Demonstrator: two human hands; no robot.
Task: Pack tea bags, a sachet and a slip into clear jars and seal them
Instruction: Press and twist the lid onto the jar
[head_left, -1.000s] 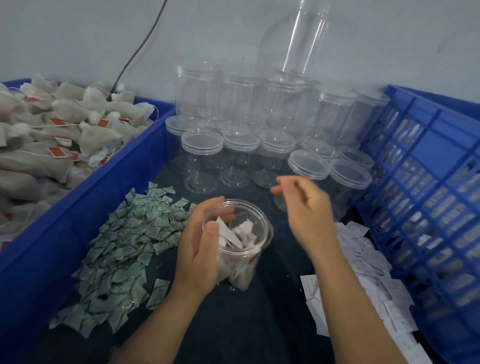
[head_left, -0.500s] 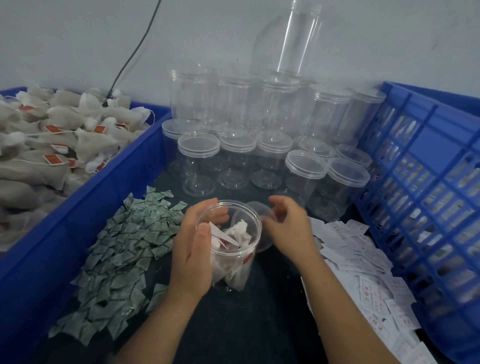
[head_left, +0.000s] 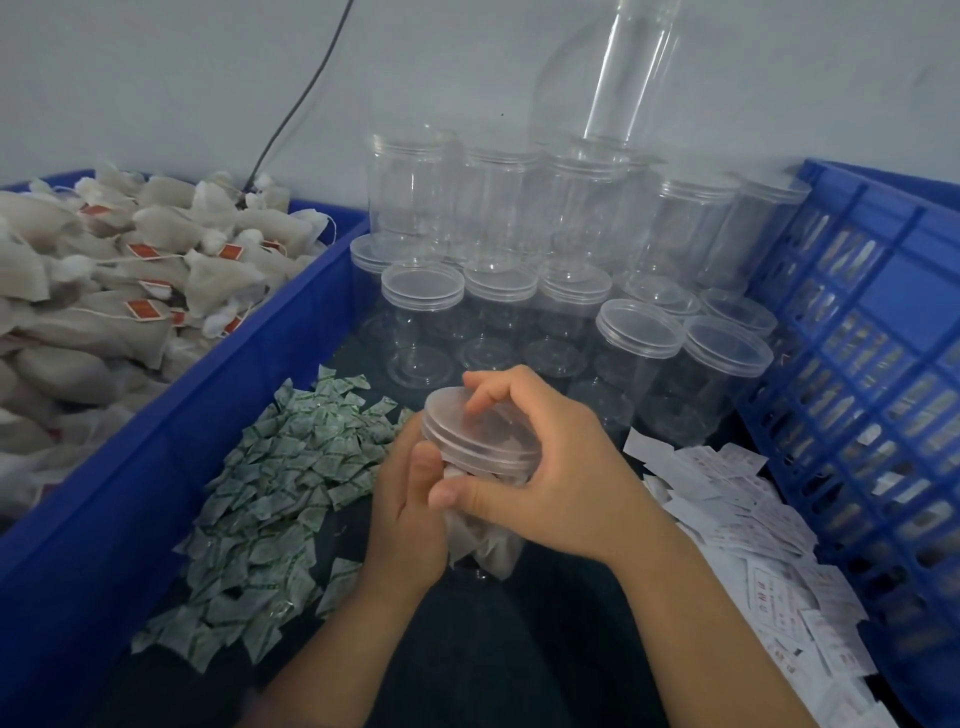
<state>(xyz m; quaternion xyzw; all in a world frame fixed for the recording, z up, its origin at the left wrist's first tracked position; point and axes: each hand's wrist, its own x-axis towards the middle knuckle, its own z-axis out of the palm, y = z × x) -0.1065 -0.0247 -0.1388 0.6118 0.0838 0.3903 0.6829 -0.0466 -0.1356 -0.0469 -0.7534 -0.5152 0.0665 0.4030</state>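
Note:
A clear jar (head_left: 485, 551) filled with tea bags stands tilted at the centre of the dark table. My left hand (head_left: 408, 512) grips its side from the left. A clear lid (head_left: 467, 434) sits on the jar's mouth, and my right hand (head_left: 545, 467) curls over it, fingers on top and thumb against the rim. Green-printed sachets (head_left: 280, 499) lie in a heap to the left. White paper slips (head_left: 753, 545) are piled on the right. Tea bags (head_left: 104, 291) with red tags fill the blue bin on the left.
Several empty lidded jars (head_left: 639, 332) stand in rows behind my hands, with more stacked on top against the wall. A blue bin (head_left: 171, 415) borders the left, a blue slatted crate (head_left: 857, 364) the right. A black cable (head_left: 296, 114) runs up the wall.
My right hand came back from the jars behind with a lid and set it onto the jar's open mouth. My left hand kept holding the jar.

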